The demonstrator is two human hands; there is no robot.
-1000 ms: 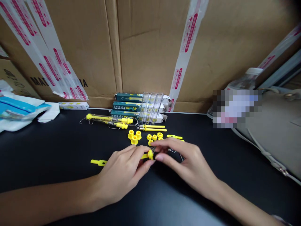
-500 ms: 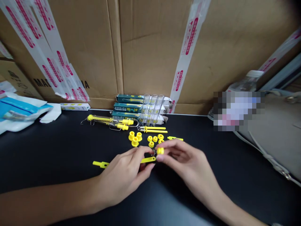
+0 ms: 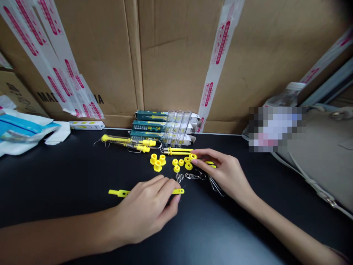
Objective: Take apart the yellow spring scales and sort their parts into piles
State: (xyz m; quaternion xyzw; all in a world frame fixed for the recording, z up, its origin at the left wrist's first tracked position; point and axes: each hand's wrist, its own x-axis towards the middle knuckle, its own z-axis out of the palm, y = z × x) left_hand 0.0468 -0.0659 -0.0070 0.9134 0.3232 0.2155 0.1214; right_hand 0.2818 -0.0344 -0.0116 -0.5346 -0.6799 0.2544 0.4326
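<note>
My left hand (image 3: 150, 206) is closed around a flat yellow plastic rod (image 3: 118, 193). The rod's flat end sticks out on the left and its holed tip past my thumb. Up and to the right, my right hand (image 3: 224, 173) pinches a yellow plastic ring (image 3: 193, 157) between thumb and fingertips. Two similar rings (image 3: 188, 166) lie just beneath it. Small silvery coils (image 3: 179, 177) sit by my left fingertips. Wire hooks (image 3: 195, 176) lie between the hands, and bent wires (image 3: 215, 184) are partly hidden under my right hand.
Yellow flanged caps (image 3: 157, 165) and smaller yellow collars (image 3: 176, 169) lie on the black table. Behind are assembled spring scales (image 3: 129, 141), clear tubes (image 3: 178, 127) across green boxes (image 3: 150, 125), and a cardboard box (image 3: 176, 62). A bottle (image 3: 292, 94) and grey bag (image 3: 325, 154) stand right.
My right hand has moved away from the left one, up and rightward, with a yellow piece in its fingers. The coils and wire hooks have come into sight. My left hand stays on the rod.
</note>
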